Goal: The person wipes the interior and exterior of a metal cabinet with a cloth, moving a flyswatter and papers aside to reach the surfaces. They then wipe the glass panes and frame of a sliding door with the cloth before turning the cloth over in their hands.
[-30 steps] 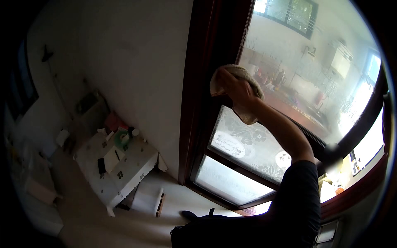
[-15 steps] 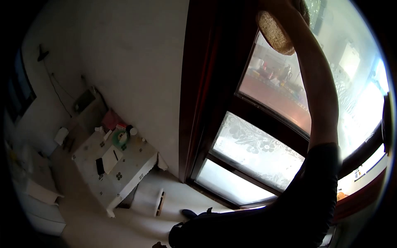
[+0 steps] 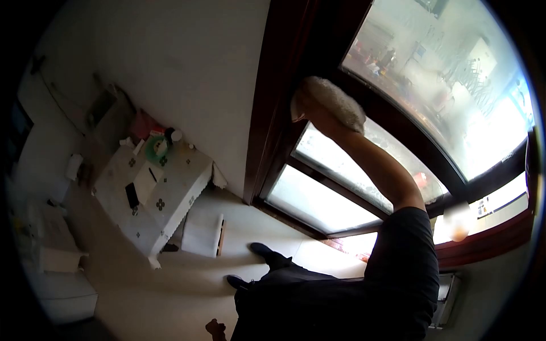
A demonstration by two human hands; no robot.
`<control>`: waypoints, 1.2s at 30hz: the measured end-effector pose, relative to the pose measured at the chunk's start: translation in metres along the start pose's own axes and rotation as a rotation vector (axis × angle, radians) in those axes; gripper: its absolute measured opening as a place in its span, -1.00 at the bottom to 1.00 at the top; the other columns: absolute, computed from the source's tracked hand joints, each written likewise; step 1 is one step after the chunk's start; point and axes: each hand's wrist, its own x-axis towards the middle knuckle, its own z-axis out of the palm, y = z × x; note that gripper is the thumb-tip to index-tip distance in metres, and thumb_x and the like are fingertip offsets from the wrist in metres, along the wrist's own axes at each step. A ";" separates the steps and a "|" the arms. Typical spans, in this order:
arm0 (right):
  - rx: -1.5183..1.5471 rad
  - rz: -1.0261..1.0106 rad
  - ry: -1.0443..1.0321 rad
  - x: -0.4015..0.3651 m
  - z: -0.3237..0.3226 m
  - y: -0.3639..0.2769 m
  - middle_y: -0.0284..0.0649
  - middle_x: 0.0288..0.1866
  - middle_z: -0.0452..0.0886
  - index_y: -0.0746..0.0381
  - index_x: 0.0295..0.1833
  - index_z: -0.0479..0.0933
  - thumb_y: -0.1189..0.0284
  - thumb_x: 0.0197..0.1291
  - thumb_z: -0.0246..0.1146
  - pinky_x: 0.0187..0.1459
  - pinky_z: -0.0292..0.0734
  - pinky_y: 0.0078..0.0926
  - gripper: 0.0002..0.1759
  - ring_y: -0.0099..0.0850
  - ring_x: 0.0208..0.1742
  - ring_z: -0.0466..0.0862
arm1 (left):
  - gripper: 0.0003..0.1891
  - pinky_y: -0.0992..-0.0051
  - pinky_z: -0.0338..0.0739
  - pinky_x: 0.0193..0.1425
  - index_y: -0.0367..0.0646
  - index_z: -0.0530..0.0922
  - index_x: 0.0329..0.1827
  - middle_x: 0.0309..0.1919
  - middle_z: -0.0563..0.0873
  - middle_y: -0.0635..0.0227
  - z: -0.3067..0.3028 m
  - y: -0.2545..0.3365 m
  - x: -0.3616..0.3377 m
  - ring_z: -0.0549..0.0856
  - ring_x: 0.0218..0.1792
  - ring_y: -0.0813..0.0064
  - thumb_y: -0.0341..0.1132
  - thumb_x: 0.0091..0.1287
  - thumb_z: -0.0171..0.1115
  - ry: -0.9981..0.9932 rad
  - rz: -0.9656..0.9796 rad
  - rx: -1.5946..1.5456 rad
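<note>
My right hand (image 3: 311, 109) is closed around a fuzzy pale cloth (image 3: 335, 101), pressed flat against the dark wooden door frame (image 3: 392, 113). The cloth lies over the crossbar between the large upper glass pane (image 3: 438, 85) and the patterned pane (image 3: 375, 153) below. Streaks and haze show on the upper glass. Low at the bottom edge, my left hand (image 3: 215, 328) hangs beside my body, small and dark, its fingers curled with nothing visible in them.
A table with a flowered cloth (image 3: 170, 199) stands to the left, bearing a green bowl (image 3: 156, 148), a black phone (image 3: 132, 195) and paper with a pen. A white-topped stool (image 3: 202, 234) stands by it. A blurred pale round shape (image 3: 458, 221) shows at the door's right edge.
My right hand has moved with the cloth down and to the left, from the upper glass to the crossbar. The view has shifted, and more of my left hand shows.
</note>
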 end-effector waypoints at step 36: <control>-0.210 0.403 -0.066 -0.027 0.219 0.216 -0.11 -0.18 0.55 0.10 0.06 0.42 0.23 0.28 -0.15 -0.04 0.36 -0.34 -0.64 -0.29 -0.09 0.53 | -0.65 0.37 -0.04 -0.64 -0.05 0.06 -0.64 -0.78 0.18 0.41 -0.005 -0.018 -0.103 0.20 -0.79 0.54 -0.52 0.10 0.06 -0.028 -0.108 -0.208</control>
